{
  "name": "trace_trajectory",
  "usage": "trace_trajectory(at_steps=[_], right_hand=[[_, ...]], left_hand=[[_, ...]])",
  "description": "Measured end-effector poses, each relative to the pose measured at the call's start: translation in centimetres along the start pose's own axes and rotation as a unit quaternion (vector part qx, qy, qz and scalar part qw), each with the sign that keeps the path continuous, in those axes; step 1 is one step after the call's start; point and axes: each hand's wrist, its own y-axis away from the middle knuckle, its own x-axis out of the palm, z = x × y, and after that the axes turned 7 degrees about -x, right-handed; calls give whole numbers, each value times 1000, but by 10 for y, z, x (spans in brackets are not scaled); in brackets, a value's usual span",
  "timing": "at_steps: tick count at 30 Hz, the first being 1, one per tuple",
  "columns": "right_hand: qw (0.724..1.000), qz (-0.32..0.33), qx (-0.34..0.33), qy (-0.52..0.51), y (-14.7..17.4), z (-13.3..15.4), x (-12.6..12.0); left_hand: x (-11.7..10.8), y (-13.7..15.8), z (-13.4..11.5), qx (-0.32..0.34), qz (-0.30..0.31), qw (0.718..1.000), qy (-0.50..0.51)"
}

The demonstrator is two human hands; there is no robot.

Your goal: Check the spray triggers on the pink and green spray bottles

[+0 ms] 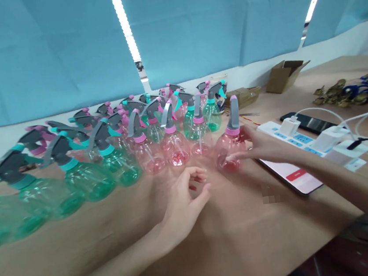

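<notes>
My right hand [254, 147] grips a pink spray bottle [228, 153] by its round body, at the right end of the front row. The bottle stands upright with its grey and pink trigger head on top. My left hand [188, 195] hovers over the table in front of the row, its fingers curved and apart with nothing between them. Closest to it are another pink spray bottle [175, 150] and one with a clear-pink body [200, 138]. Green spray bottles [91, 179] with teal collars stand to the left, and several more bottles crowd behind.
Right of the bottles lie a phone [299, 175] with a lit screen, a white power strip [290, 137] with chargers and cables, and a dark phone [315, 121]. Farther back are an open cardboard box [285, 75] and a pile of brass-coloured parts [341, 93]. A blue curtain [191, 26] hangs behind the table.
</notes>
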Motion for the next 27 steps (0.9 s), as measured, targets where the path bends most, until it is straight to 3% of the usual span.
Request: trace_trajectory(at_steps=[3, 9, 15, 19, 24, 27], right_hand=[[994, 67, 8, -87, 16, 27, 11], [970, 106, -5, -221, 32, 81, 53], [948, 130, -137, -257, 18, 123, 90], [946, 103, -171, -254, 9, 136, 113], [964, 103, -115, -214, 4, 139, 139], [956, 134, -169, -200, -2, 131, 149]], left_hand=[[-6, 1, -2, 25, -33, 999, -8], [-22, 5, -13, 61, -23, 998, -16], [-48, 8, -22, 63, -74, 995, -10], [-69, 14, -18, 62, -99, 993, -21], [-88, 23, -12, 23, -118, 992, 32], [-95, 24, -12, 5, -115, 991, 69]])
